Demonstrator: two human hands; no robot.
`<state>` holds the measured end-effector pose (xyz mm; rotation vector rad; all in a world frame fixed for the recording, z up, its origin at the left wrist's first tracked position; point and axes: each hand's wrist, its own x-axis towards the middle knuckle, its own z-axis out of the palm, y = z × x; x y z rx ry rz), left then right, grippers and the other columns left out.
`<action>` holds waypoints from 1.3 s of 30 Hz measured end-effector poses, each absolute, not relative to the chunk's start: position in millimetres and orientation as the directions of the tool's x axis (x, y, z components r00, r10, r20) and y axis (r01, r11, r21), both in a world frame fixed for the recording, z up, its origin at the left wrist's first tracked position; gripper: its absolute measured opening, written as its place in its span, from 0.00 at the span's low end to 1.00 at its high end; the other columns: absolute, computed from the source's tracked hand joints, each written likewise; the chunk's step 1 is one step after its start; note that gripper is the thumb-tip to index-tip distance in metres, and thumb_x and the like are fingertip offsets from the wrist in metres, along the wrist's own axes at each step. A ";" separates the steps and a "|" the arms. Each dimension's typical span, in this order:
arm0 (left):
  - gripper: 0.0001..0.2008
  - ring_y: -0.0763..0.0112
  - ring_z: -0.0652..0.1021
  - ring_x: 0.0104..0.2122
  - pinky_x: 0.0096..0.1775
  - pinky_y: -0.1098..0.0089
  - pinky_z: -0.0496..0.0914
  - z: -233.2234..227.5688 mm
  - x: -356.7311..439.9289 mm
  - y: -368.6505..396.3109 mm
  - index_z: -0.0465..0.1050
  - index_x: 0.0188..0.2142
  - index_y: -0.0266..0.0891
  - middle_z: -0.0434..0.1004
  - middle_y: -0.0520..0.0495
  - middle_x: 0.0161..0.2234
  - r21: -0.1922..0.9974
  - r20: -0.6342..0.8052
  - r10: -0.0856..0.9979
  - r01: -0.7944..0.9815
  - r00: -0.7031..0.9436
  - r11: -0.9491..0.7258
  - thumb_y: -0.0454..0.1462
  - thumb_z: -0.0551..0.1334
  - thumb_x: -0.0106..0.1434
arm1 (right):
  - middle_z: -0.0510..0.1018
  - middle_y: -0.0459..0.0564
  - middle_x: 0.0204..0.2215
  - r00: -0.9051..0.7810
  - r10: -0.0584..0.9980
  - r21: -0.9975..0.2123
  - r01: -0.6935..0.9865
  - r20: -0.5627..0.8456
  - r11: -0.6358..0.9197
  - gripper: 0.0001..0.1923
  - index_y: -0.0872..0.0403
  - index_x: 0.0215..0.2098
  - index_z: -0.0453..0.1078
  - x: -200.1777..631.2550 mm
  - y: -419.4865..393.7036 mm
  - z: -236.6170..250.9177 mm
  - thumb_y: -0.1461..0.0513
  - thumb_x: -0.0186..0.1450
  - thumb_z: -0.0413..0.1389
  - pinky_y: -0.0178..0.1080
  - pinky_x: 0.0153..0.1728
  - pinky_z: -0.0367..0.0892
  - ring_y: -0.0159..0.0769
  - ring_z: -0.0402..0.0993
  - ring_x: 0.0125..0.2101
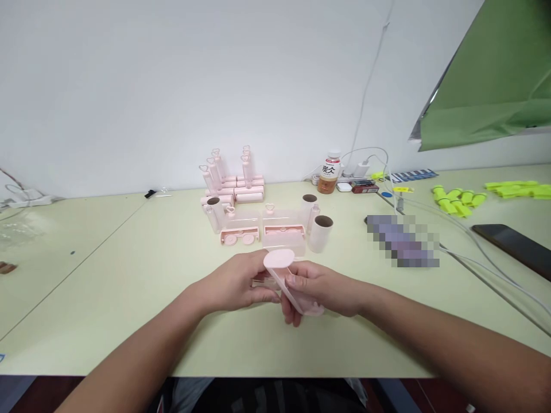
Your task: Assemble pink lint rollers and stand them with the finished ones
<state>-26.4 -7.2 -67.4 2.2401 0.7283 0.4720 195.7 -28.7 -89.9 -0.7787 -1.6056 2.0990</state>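
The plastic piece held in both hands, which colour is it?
Pale pink plastic piece, seen best in the head view.

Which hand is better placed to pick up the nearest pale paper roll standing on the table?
Probably the right hand: the pale cardboard-cored paper roll stands on its side, beyond it. The left hand lies farther away. Both hands grip the pink plastic handle piece.

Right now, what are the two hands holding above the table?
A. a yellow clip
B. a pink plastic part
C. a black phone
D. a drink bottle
B: the left hand and right hand both grip a pink plastic part; the drink bottle stands far back by the wall.
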 end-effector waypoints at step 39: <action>0.11 0.78 0.61 0.22 0.25 0.75 0.58 -48.0 -47.3 -3.7 0.70 0.33 0.37 0.62 0.56 0.23 0.797 0.218 0.721 0.306 0.658 -0.521 0.43 0.62 0.64 | 0.69 0.43 0.21 -0.751 0.659 -0.707 0.483 -0.032 0.516 0.15 0.56 0.26 0.68 212.5 -35.5 -61.0 0.56 0.68 0.55 0.32 0.24 0.55 0.27 0.62 0.22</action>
